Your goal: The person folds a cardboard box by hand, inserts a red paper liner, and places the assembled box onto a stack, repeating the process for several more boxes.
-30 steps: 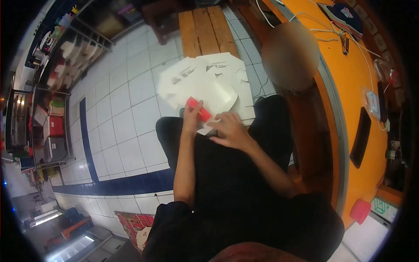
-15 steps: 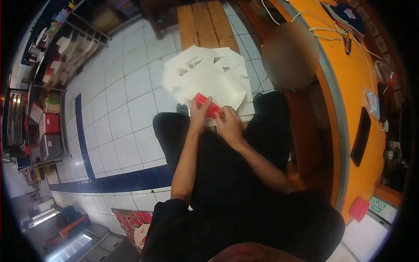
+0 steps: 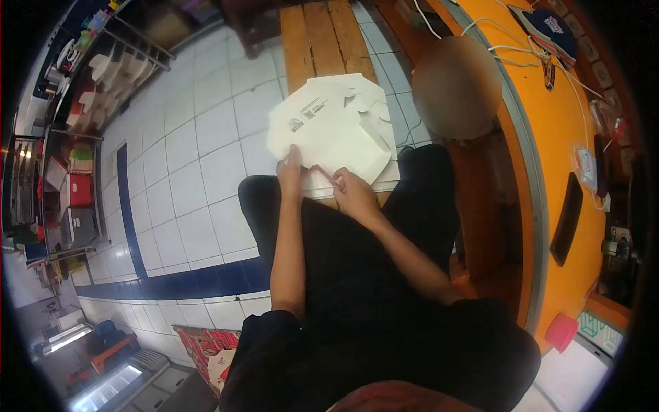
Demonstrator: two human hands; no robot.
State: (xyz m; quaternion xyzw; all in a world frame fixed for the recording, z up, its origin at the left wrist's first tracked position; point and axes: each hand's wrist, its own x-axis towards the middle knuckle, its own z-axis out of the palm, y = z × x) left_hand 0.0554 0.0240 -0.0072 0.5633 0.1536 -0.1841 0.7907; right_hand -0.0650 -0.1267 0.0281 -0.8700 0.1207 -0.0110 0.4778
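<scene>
Cream-white card sheets (image 3: 333, 137) — black print (image 3: 314, 110) on the top one; red strip (image 3: 323, 173); orange tabletop (image 3: 553, 152); white floor tiles (image 3: 184, 182) — dark-blue band (image 3: 178, 282).

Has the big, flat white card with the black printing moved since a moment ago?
Yes. Judged against the brown wooden plank bench, the white card has shifted rightward and a little nearer the person.

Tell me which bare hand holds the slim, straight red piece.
The right hand: it pinches the slim, straight red piece, while the left hand touches the large white printed sheet.
</scene>
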